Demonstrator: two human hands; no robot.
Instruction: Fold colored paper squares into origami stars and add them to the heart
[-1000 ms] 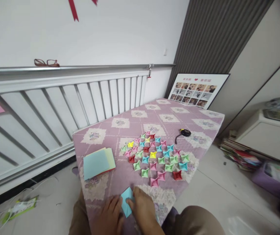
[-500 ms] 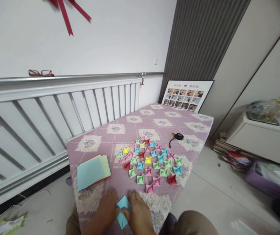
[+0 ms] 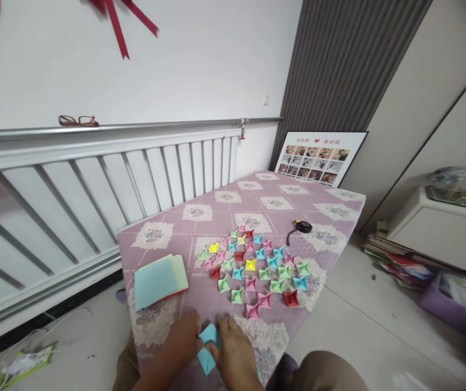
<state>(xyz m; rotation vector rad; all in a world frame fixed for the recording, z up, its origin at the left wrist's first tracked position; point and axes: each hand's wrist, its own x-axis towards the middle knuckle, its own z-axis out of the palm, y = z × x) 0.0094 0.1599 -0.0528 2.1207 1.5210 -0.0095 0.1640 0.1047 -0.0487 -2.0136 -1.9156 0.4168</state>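
Note:
A light-blue folded paper (image 3: pixel 207 360) lies on the tablecloth at the near edge, its creases and pointed corners showing. On its left side my left hand (image 3: pixel 182 339) is closed, fingers curled at the paper's edge. My right hand (image 3: pixel 235 347) covers the right side, with the thumb pressing near the paper's middle and the fingers along its edge. Beyond my hands stand several small folded paper pieces in pink, green, blue, red and yellow, among them a red one (image 3: pixel 291 298) and a yellow one (image 3: pixel 250 264). Left of these lies a stack of coloured paper sheets (image 3: pixel 157 282), blue on top.
A black tape measure (image 3: pixel 303 226) lies on the purple floral tablecloth (image 3: pixel 200 250). A white radiator (image 3: pixel 168 168) runs along the left, with glasses (image 3: pixel 79 121) on the pipe above. A photo board (image 3: pixel 318 157) leans at the far end. On the right are a cabinet (image 3: pixel 453 228) and a purple bin (image 3: pixel 440 293).
The view has shifted slightly, so everything appears a little further right. Both hands stay at the blue paper, with only small finger movements on it.

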